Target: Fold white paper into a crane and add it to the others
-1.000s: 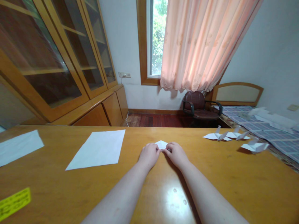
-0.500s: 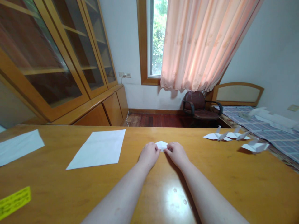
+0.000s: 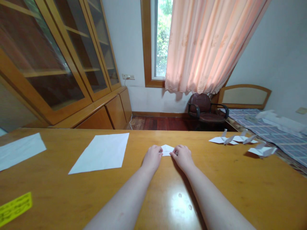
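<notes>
Head view: left hand point(image 3: 152, 158), right hand point(image 3: 183, 156) pinch folded paper point(image 3: 167, 149) near desk point(image 3: 216, 179) far edge.

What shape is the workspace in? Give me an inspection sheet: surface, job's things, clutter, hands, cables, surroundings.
Surface: wooden table, glossy, with glare near the forearms.
Job's things: small folded paper, lying on the table between both hands.
Clutter: white sheet at left; second sheet at far left; yellow note; folded paper figures at right.
Hands: left hand and right hand each grip one side of the paper.
Cables: white cord hanging below the wall socket.
Surroundings: glass-door cabinet, window, curtain, chair, bed.
</notes>
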`<state>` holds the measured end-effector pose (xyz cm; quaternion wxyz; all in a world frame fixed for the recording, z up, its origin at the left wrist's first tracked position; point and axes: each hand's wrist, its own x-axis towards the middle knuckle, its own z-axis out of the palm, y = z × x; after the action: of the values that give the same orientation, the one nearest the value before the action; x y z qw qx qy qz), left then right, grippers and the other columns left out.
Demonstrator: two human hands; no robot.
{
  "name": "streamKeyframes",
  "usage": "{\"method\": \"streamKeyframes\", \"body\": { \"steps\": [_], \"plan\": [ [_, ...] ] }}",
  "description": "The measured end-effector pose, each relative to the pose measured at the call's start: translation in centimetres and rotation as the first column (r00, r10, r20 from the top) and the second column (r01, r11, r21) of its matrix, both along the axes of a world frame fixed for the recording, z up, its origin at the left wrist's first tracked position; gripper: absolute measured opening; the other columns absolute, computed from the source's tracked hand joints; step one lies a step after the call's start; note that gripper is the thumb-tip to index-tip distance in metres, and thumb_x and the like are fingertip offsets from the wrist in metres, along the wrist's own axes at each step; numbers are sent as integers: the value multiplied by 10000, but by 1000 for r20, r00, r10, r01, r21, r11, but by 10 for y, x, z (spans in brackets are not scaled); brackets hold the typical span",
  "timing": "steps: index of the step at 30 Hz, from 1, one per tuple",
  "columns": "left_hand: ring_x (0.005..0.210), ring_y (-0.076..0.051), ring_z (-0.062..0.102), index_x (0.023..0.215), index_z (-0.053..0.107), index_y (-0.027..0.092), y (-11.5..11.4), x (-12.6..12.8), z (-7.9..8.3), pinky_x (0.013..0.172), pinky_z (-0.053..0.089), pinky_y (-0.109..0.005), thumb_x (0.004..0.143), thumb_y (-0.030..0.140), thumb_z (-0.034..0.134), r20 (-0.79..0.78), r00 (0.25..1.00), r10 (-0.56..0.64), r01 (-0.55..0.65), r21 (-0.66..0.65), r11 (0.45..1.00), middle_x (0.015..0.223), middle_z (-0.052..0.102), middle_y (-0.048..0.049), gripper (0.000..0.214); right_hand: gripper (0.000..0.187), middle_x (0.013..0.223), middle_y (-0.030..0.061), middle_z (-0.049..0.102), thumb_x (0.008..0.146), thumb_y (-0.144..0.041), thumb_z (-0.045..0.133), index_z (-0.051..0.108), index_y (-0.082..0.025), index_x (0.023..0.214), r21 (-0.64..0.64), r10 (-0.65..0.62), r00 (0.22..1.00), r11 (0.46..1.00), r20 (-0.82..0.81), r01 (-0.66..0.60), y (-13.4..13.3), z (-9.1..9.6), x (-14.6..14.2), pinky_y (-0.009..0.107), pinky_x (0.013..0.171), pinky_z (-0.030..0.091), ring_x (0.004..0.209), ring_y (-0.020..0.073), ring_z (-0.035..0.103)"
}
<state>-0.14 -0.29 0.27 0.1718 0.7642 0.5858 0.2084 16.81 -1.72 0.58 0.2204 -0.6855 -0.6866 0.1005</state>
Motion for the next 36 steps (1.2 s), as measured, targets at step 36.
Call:
{"method": "streamKeyframes", "body": {
  "steps": [36],
  "plan": [
    [966, -198, 540, 884, 639, 191, -3, 2, 4, 864, 394, -298, 776, 240, 622, -43, 999, -26, 26, 2, 1000, 980, 631, -48, 119, 106, 904, 47, 690, 765, -264, 602, 664, -198, 710, 32, 110, 988, 994, -105, -107, 3, -6, 4, 255, 826, 382, 907, 179, 588]
  ]
}}
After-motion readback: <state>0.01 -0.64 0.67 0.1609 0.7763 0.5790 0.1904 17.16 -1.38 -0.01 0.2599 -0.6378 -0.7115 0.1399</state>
